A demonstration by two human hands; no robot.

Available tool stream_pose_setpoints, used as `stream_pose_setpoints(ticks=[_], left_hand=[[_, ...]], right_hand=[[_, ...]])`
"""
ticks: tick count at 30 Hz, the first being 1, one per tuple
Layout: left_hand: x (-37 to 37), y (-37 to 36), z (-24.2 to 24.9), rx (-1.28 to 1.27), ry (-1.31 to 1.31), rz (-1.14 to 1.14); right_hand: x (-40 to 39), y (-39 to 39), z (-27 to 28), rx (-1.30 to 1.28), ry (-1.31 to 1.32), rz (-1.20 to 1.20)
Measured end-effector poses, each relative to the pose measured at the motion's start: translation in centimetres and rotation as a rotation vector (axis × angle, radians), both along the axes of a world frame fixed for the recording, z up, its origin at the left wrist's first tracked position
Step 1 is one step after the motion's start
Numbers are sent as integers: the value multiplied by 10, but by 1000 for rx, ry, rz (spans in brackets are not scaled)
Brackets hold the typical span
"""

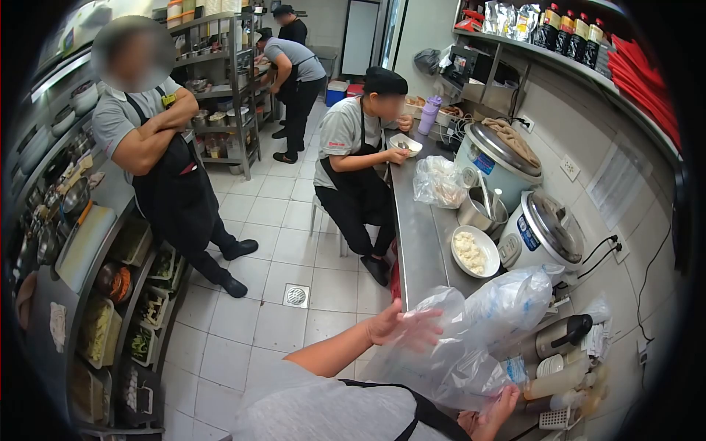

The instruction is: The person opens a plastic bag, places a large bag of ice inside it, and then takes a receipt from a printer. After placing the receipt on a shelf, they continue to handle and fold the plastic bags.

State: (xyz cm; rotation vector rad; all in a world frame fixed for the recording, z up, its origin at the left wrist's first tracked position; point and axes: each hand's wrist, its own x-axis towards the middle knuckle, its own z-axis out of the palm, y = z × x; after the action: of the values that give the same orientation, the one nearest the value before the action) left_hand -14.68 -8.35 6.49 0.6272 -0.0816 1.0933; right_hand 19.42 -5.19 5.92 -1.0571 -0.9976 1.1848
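A clear plastic bag is spread in front of my body at the near end of the steel counter. My left hand is at its far left side, fingers stretched out and partly seen through the film. Its edge is pinched in the fingers of my right hand, low on the right. Just beyond lies a bundle of clear plastic bags. Farther along the counter stands a white bowl of pale, lumpy food.
Rice cookers and a metal pot line the wall side. A kettle and bottles stand at right. One person sits eating at the counter; another stands with folded arms by food containers. Two others work farther back.
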Motion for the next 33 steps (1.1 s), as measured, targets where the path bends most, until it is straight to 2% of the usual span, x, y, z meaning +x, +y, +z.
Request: stream_pose_setpoints(ticks=[2, 4, 5, 7, 8, 11, 14, 17, 18, 20, 21, 23, 24, 27, 31, 33], left_hand=[[2, -8, 2, 197, 243, 124], [11, -14, 2, 396, 543, 246], [14, -11, -1, 356, 722, 131], [19, -4, -7, 267, 1075, -110], [23, -16, 17, 213, 823, -57], [20, -18, 24, -38, 587, -11], [1, -20, 49, -274, 593, 176], [-5, -15, 52, -283, 527, 471], [-5, -14, 47, -280, 460, 493], [7, -11, 35, -68, 751, 815], [15, -9, 32, 51, 892, 967], [41, -14, 51, 210, 987, 1164], [52, -17, 57, 295, 1025, 1258], [70, -18, 50, 441, 1071, 1041], [79, -16, 42, 306, 980, 831], [80, -13, 29, 338, 1053, 897]], right_hand=[[0, -1, -1, 28, -5, -1], [-22, -9, 8, -80, -118, -29], [-31, -13, 11, -132, -175, -44], [-38, -5, -33, 24, -316, 54], [-41, -2, -49, 104, -387, 102], [-54, -12, -49, -5, -724, 357], [-57, -14, -45, 73, -919, 398], [-62, -8, -14, 248, -1035, 251], [-65, -8, -2, 325, -970, 250], [-73, -7, 23, 469, -838, 237], [-79, -9, 37, 533, -776, 360], [-93, -21, 66, 645, -648, 588], [-103, -28, 80, 656, -668, 620], [-126, -39, 90, 604, -740, 604], [-120, -31, 47, 552, -763, 484], [-113, -27, 44, 552, -807, 482]])
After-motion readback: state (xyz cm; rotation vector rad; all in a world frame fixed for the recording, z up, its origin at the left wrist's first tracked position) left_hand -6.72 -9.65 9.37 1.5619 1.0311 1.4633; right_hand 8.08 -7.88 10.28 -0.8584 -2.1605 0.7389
